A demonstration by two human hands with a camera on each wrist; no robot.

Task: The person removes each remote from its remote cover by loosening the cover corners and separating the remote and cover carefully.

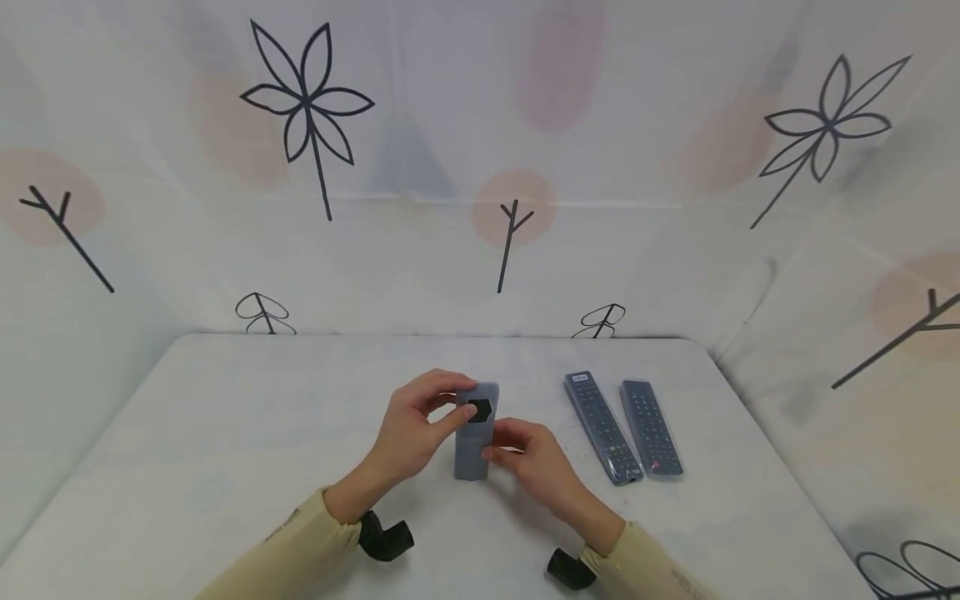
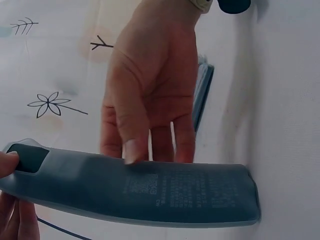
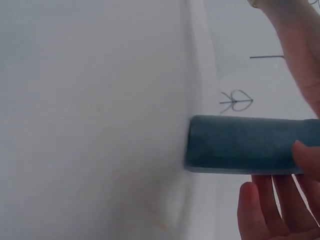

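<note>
Both hands hold a remote control (image 1: 471, 454) in a translucent grey-blue sleeve, upright, its back towards the head view. Near its top is a dark angular patch (image 1: 483, 410). My left hand (image 1: 416, 425) grips the upper end, thumb on the patch and fingers at the far side. Lower down, my right hand (image 1: 542, 465) holds the remote's right edge between thumb and fingers. Pale printed text and a square code mark the back in the left wrist view, where the right hand (image 2: 152, 85) shows behind it. I cannot tell whether its lower end touches the table.
Two more sleeved remotes, a longer one (image 1: 602, 427) and a shorter one (image 1: 651, 427), lie buttons up on the white table (image 1: 225, 450), to the right. A patterned cloth wall (image 1: 420, 267) rises behind the table. Black wrist mounts (image 1: 386, 540) hang under the sleeves.
</note>
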